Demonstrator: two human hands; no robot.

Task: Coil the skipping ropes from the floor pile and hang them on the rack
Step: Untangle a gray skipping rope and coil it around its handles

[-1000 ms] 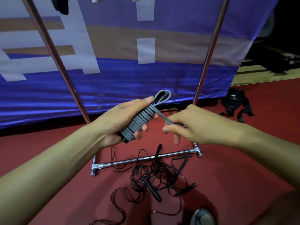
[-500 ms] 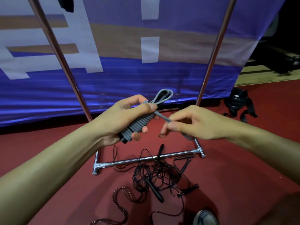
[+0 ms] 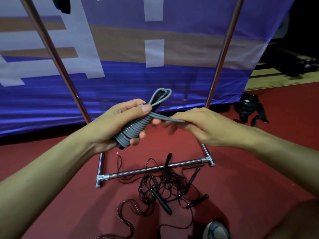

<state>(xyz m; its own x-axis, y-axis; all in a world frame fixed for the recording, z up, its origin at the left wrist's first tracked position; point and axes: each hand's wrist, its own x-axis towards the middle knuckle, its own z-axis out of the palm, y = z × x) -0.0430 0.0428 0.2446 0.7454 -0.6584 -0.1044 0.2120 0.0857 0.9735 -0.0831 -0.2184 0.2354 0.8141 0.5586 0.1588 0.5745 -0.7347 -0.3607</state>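
Observation:
My left hand (image 3: 114,125) grips a grey skipping rope (image 3: 133,130) wound in tight turns round its black handles, a loop sticking out past my thumb. My right hand (image 3: 202,125) pinches the free end of that grey rope, stretched to the right of the bundle. Below on the red floor lies a tangled pile of black skipping ropes (image 3: 165,188) with black handles. The metal rack (image 3: 155,169) stands behind the pile, its two uprights rising to the left and right of my hands; its top bar is out of view.
A blue, white and tan banner (image 3: 120,49) hangs behind the rack. A black bag (image 3: 248,107) lies on the floor at the right. A dark item hangs at the top left (image 3: 62,4). My shoe (image 3: 215,230) shows at the bottom edge.
My right hand has turned over and drawn the rope's free end further right, over the bundle. My left hand has kept its grip and shifted slightly up.

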